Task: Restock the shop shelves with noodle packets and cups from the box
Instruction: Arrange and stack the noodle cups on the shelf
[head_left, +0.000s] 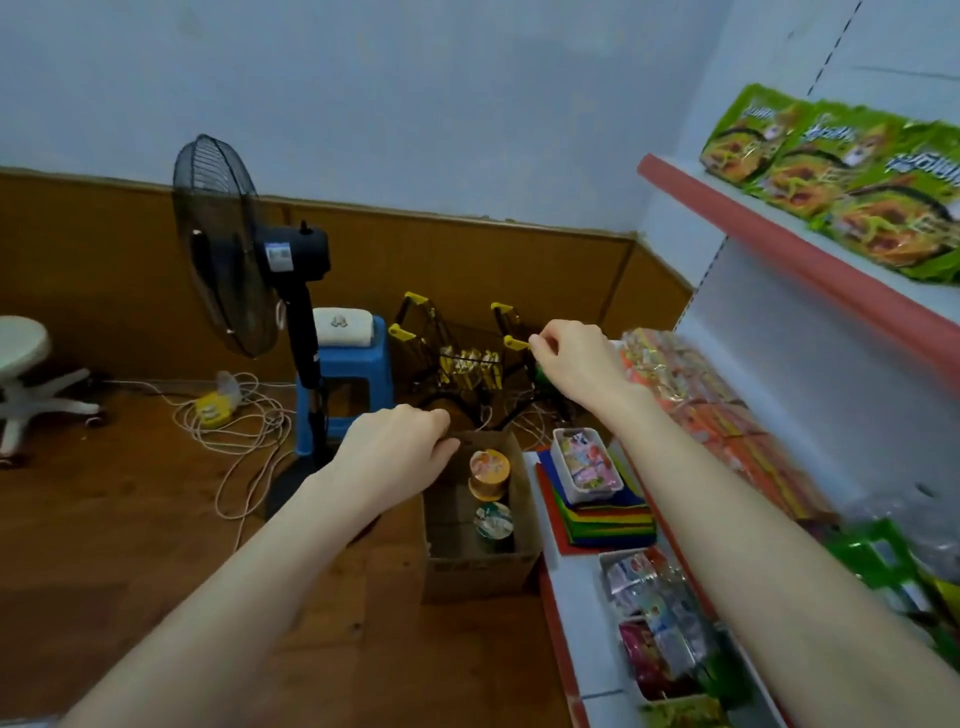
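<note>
Wood floor (130, 519), one box (478, 571), two cups (488, 470), left grip (400, 447) and right grip (574, 358) unclear

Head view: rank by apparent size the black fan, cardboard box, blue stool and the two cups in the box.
1. black fan
2. cardboard box (nearer the camera, so unsure)
3. blue stool, partly hidden
4. orange-lidded cup and pale-lidded cup: alike, not ranked

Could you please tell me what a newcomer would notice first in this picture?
Two bare arms reach forward: the left hand is at the rim of a cardboard box with two noodle cups inside, and the right hand is raised beside the orange packets. Bright green noodle packets line the upper shelf at right, and a black fan stands at left.
</note>
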